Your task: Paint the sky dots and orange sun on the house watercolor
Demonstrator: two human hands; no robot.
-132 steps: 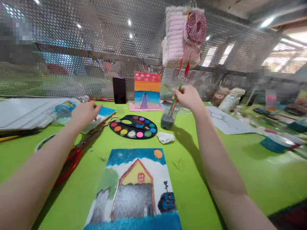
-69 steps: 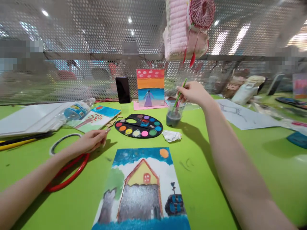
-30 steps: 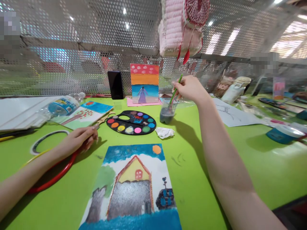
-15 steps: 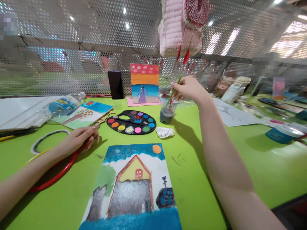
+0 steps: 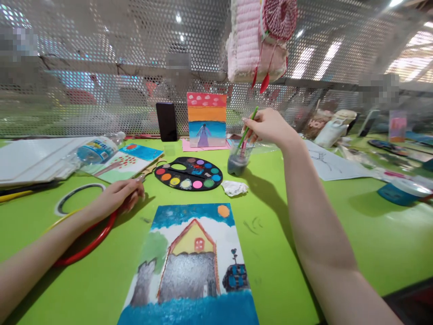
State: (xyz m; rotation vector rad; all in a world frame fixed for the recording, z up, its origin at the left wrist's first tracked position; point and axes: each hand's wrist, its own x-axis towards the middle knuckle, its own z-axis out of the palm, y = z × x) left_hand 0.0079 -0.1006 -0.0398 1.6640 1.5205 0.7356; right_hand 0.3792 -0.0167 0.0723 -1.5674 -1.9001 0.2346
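My right hand [image 5: 269, 127] pinches a green-handled paintbrush [image 5: 246, 133] above a glass cup of grey water [image 5: 238, 163], and the bristles are down in the cup. My left hand [image 5: 120, 195] lies on the green table [image 5: 280, 253] with curled fingers over red-handled scissors [image 5: 88, 241]. Whether it grips them I cannot tell. Between my hands sits a black round paint palette [image 5: 188, 174] with colour wells. A crumpled white tissue [image 5: 234, 188] lies beside it. Nearest me is a painting of a yellow-roofed house [image 5: 189, 266].
A plastic water bottle [image 5: 96, 151] lies on a tree painting [image 5: 125, 160] at left, beside stacked white boards [image 5: 37, 155]. A tape roll [image 5: 79, 198] is near my left wrist. Behind stand a phone [image 5: 166, 122] and a painted card [image 5: 207, 119] against perforated metal mesh [image 5: 101, 54].
My left hand has come down from the tree painting onto the scissors, nearer me. My right hand has stayed over the cup, with the brush lowered into it.
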